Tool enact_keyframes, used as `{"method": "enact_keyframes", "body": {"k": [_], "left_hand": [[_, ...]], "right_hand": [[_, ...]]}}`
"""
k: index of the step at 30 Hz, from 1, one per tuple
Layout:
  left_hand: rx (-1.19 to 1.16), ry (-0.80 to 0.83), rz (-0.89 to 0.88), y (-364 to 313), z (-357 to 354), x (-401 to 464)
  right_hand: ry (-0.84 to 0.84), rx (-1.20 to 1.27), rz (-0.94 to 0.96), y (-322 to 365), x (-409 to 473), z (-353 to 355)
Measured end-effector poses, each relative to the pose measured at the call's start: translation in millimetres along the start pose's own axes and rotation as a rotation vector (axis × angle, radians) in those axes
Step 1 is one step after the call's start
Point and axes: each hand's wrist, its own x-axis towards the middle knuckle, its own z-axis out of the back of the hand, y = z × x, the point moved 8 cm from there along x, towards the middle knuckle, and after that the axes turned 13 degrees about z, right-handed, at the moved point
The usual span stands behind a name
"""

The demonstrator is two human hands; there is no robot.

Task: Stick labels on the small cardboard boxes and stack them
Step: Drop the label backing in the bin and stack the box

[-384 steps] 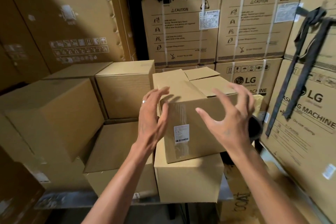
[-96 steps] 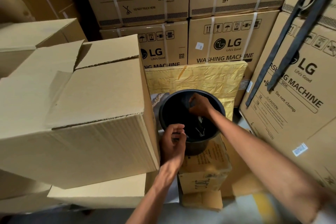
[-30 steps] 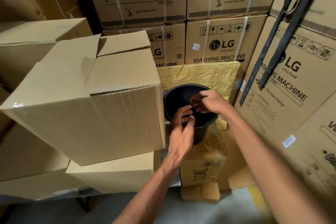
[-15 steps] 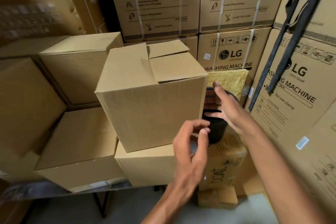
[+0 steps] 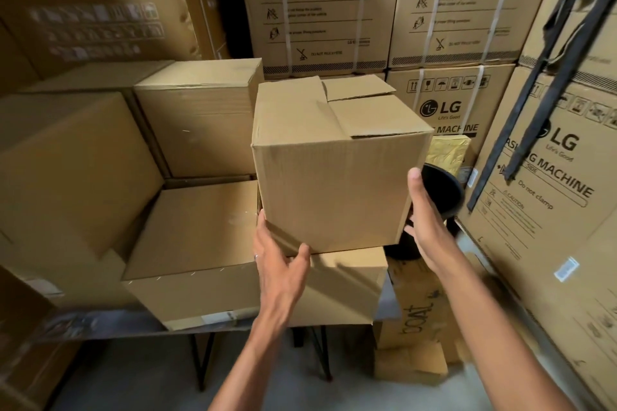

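Gripping plain top box (image 5: 334, 177): left hand (image 5: 278, 257) fingers underneath, right hand (image 5: 422, 227) flat; "LG WASHING MACHINE" cartons (image 5: 547, 177) behind

So I've got both hands on the top cardboard box (image 5: 337, 163) now: left hand (image 5: 278, 259) at its lower left corner, thumb on the front face, and right hand (image 5: 424, 223) flat against the right side. It sits on a lower box (image 5: 347, 287), with a black bucket (image 5: 440, 193) just right and LG washing machine cartons (image 5: 450, 103) stacked behind.
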Motion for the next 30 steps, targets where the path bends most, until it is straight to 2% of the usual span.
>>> {"method": "enact_keyframes", "body": {"k": [11,18,22,26,30], "left_hand": [[0.035,0.020,0.004,17.1,29.3,-0.2],[0.091,0.076,0.131,46.3,24.5,3.1],[0.145,0.095,0.140,52.6,19.3,4.7],[0.155,0.096,0.155,52.7,15.7,4.6],[0.173,0.083,0.156,51.5,14.2,3.2]], "right_hand": [[-0.053,-0.057,0.068,-13.6,-30.4,-1.9],[-0.223,0.198,-0.076,-65.6,-33.1,1.7],[-0.165,0.173,-0.162,-100.0,-35.1,-10.5],[-0.133,0.324,-0.197,-159.6,-18.4,-8.3],[-0.150,0.342,-0.174,-154.9,-21.9,-10.8]]}}
